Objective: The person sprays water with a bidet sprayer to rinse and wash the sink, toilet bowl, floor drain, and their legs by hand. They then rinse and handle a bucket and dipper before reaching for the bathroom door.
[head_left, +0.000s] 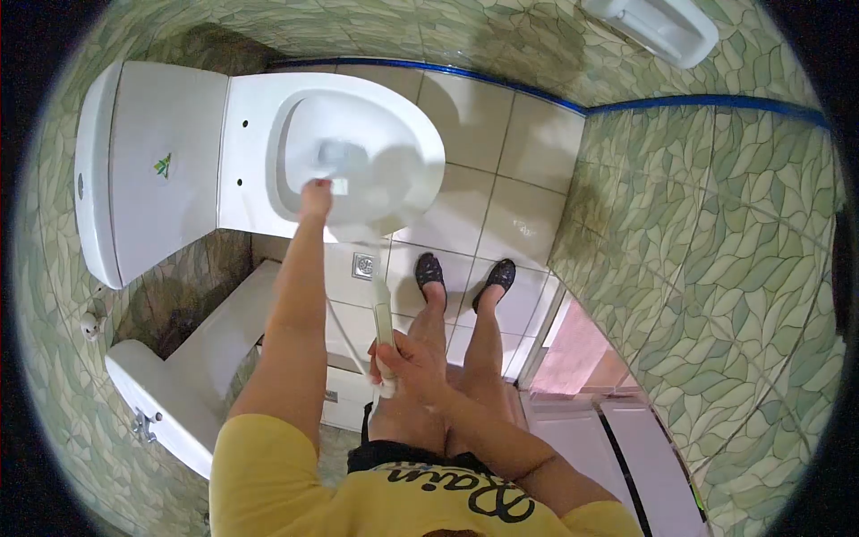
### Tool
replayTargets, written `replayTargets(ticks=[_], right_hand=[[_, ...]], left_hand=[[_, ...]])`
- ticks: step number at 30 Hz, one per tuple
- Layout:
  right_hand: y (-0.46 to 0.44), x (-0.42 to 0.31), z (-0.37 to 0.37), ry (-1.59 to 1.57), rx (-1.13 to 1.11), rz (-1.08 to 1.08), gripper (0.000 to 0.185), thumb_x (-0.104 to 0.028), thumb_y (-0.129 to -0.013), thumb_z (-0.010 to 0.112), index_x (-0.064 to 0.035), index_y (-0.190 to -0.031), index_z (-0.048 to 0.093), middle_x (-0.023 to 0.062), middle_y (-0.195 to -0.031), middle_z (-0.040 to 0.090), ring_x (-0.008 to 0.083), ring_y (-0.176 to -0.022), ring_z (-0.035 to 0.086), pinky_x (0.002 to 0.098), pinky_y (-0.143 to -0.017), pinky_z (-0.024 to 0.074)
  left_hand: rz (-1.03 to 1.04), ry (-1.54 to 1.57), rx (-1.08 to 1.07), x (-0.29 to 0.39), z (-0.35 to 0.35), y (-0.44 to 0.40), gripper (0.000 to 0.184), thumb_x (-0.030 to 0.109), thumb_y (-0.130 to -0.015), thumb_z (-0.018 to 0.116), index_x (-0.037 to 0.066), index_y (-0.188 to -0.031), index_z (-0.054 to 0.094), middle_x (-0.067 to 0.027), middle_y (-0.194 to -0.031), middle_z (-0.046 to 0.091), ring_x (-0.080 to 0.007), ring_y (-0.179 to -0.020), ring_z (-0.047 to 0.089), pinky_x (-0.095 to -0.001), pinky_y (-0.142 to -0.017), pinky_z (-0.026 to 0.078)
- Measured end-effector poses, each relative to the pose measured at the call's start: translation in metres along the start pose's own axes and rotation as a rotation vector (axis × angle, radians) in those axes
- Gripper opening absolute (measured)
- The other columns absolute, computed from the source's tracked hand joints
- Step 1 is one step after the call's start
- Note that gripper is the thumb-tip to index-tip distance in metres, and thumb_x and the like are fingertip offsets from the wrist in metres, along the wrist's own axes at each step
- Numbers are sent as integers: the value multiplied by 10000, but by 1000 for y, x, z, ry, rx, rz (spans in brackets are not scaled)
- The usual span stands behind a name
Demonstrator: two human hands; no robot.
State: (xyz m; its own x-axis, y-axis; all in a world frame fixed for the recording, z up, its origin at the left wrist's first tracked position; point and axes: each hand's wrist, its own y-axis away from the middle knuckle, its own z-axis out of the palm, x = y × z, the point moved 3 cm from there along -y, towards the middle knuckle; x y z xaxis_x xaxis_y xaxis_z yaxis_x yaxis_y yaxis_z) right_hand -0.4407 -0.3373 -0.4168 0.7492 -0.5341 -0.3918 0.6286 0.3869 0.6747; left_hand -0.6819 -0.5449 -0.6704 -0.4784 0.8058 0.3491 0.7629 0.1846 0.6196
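My left hand (316,199) reaches over the bowl of the white toilet (420,134), its fingers closed around a small whitish item (339,186) too blurred to name. Nearer my body, my right hand (407,362) is wrapped round a pale shower head (384,322) that points toward the toilet. A blurry whitish streak, apparently water, runs from it to the bowl's near rim. A thin hose hangs beside the shower head. The toilet has no seat or lid on it, and two dark holes show behind the bowl.
The toilet tank (165,170) stands at the left, with a white sink (170,403) below it. A floor drain (362,266) lies near my feet in dark shoes (429,273). A white wall fixture (658,27) is at the upper right. Green patterned tiles cover the walls.
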Motion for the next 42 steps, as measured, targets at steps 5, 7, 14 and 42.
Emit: replayTargets(ticks=[5,7,14,42], right_hand=[[-4,-16,35,-77,-38,-20,381,-373,-898,479,-19,-1031,524,-9,-649,469,85,-579,475,231,-513,435],[-10,-18,45,-66,-80,-37,439,-353,-891,502,-50,-1208,492,-15,-659,462,67,-571,462,201,-455,409],[-10,-16,39,189,-130,106,484,-423,-868,512,-82,-1211,497,1,-705,498,72,-575,466,222,-448,400],[-8,-6,42,-5,40,-57,396,-314,-881,527,-50,-1167,452,33,-678,513,94,-593,513,237,-508,455]], left_hand=[[74,564,86,6,-32,13,335,315,-810,587,35,-987,640,-36,-903,626,-138,-856,553,-273,-732,423],[9,585,-177,-13,-20,15,341,325,-784,622,62,-999,649,-34,-850,623,-92,-823,536,-243,-700,417],[-55,-341,-196,8,-10,79,437,452,-775,577,101,-1026,642,-88,-1022,619,-244,-952,569,-423,-858,398],[-110,288,423,19,-44,99,318,302,-716,681,-12,-708,633,-91,-577,607,-165,-482,554,-298,-503,440]])
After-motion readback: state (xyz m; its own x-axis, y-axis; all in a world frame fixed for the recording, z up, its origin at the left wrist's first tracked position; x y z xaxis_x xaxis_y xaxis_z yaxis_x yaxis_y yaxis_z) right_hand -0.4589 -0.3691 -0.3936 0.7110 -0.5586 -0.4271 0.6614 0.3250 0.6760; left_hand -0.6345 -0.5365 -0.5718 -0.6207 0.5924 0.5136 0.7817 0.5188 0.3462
